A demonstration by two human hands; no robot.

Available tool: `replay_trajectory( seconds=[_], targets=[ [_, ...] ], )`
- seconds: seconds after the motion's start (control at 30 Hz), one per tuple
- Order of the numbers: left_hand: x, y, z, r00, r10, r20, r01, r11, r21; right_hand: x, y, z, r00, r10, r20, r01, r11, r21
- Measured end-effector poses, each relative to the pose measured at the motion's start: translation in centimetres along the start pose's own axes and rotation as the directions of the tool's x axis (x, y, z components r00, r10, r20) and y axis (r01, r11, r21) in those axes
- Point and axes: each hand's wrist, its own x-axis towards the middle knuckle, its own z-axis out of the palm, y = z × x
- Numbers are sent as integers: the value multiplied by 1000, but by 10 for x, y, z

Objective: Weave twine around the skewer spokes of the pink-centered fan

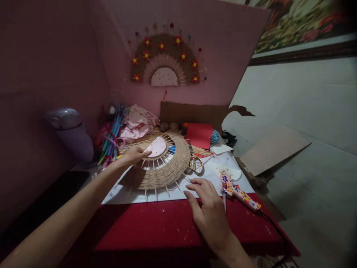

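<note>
A half-round fan-shaped craft piece (164,175) tilts over white paper on the table, its twine-wrapped band crossed by thin wooden sticks. At its centre is a half-disc (157,147) of pale cloth with red dots. My left hand (134,155) pinches the edge of this half-disc between thumb and fingers. My right hand (208,204) is apart from the piece, near its lower right sticks, with fingers spread and nothing in them. Scissors (198,165) with gold handles lie just beyond the band. To the right rests a hot glue gun (237,192) with a flowered pattern.
Coloured pipe cleaners (113,128), dotted cloth (139,123) and a purple bottle (73,136) stand at the left. Red paper (199,135) and blue yarn (215,136) lie behind. A similar flowered piece (164,56) hangs on the wall. The gun's cord (275,223) runs off the right edge.
</note>
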Motion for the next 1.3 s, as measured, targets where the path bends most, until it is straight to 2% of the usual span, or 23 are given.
replay_trajectory(
  seconds=[0.03,0.1,0.17,0.3,0.4,0.5,0.6,0.7,0.93,1.2,1.3],
  targets=[
    [-2,4,2,990,85,-113,-61,978,200,2,-1,2,1000,-2,26,3,999,-50],
    [-9,12,10,920,311,-240,-190,888,419,6,-4,6,996,5,85,9,987,-158],
    [-19,21,26,869,455,-196,-339,834,434,12,-7,10,989,15,145,25,964,-265],
    [-43,29,59,802,597,-22,-554,756,348,24,-5,20,971,48,233,55,907,-418],
    [-53,24,70,786,618,-7,-581,744,330,29,-1,27,967,51,249,68,893,-445],
    [-56,15,69,794,608,-22,-572,758,312,31,4,32,964,20,265,94,907,-410],
    [-55,10,68,812,583,25,-557,762,330,30,7,34,957,-1,289,117,916,-385],
    [-54,9,71,822,565,68,-546,750,373,29,8,35,952,3,307,121,915,-385],
    [-54,10,77,826,558,86,-544,746,385,27,9,36,949,23,314,103,919,-379],
    [-54,13,80,845,533,44,-510,776,371,26,11,37,951,11,310,106,928,-357],
    [-52,10,81,848,529,35,-512,801,309,26,12,37,949,21,315,100,927,-362]
  ],
)
